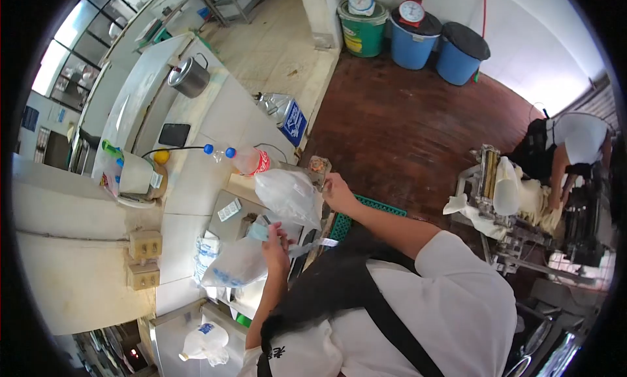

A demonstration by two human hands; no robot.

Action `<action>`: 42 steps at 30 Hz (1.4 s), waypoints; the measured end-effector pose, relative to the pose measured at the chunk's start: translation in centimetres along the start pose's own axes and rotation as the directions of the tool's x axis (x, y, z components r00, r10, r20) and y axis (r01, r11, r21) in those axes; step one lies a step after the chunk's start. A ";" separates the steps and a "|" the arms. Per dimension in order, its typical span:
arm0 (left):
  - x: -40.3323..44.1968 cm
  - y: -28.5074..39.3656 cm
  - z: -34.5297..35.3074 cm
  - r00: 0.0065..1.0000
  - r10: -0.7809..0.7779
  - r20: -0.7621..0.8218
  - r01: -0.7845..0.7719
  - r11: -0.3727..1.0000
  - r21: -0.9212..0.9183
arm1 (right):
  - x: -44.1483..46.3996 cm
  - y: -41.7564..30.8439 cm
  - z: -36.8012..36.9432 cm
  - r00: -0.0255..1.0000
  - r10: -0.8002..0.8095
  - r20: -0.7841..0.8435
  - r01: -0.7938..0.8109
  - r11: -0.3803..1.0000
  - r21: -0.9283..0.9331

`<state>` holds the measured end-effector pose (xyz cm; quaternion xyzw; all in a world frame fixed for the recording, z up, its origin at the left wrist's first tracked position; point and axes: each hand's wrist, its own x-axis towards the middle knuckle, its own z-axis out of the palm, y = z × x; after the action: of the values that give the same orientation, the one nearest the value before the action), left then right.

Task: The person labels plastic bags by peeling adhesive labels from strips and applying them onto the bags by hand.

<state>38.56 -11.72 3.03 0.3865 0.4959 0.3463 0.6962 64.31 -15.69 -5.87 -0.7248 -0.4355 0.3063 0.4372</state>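
My left hand (277,247) is closed, with a pale blue piece (258,231) at its fingertips. A translucent strip (305,248) stretches from beside this hand to the right; what exactly the fingers grip is too small to tell. My right hand (339,194) is closed, its fingertips at the edge of a small clear pack (319,169) with brownish contents; whether they pinch it is unclear. Between the hands lies a white plastic bag (287,197). Below it, another clear plastic bag (238,262) with blue print rests near my left forearm.
A red-labelled bottle (248,160) and a blue-capped bottle (214,153) stand behind the bags. On the tiled ledge are a phone (174,135) and a metal mug (189,78). A green crate (366,213) sits beyond my right forearm. A co-worker (575,142) bends over a machine (499,200).
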 end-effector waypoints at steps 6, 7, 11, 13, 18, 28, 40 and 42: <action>-6.2 9.5 1.9 0.944 0.107 0.313 -0.048 0.981 -0.188 | -7.7 -12.3 -3.2 0.704 -0.343 0.622 0.252 0.939 0.233; -7.1 10.9 2.2 0.927 0.133 0.351 -0.041 0.965 -0.257 | -9.3 -15.3 -3.3 0.677 -0.417 0.607 0.298 0.909 0.292; -10.2 14.9 2.0 0.897 0.270 0.350 -0.142 0.925 -0.352 | -11.2 -20.6 -1.2 0.666 -0.578 0.471 0.494 0.815 0.302; -11.1 15.8 1.2 0.903 0.287 0.320 -0.144 0.904 -0.403 | -11.8 -23.3 -2.4 0.694 -0.480 0.537 0.326 0.874 0.361; -13.6 17.1 1.5 0.959 0.251 0.136 -0.211 0.944 -0.254 | -13.4 -25.2 -2.7 0.796 -0.482 0.366 0.351 0.860 0.369; -13.0 14.8 0.0 0.972 0.171 0.163 -0.151 0.980 -0.129 | -13.9 -25.2 -3.0 0.837 -0.523 0.158 0.464 0.833 0.299; -12.3 14.9 0.9 0.982 0.125 0.144 -0.100 0.980 -0.170 | -20.2 -43.4 -14.7 0.203 -0.906 -0.371 0.976 0.218 0.003; -12.6 15.1 1.1 0.976 0.131 0.172 -0.099 0.978 -0.184 | -21.6 -44.9 -13.8 0.112 -0.811 -0.574 0.988 0.153 -0.023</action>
<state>34.72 -15.88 21.93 0.3825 0.3742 0.3910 0.7489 50.01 -29.46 41.89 -0.2417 -0.6055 -0.1405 0.7451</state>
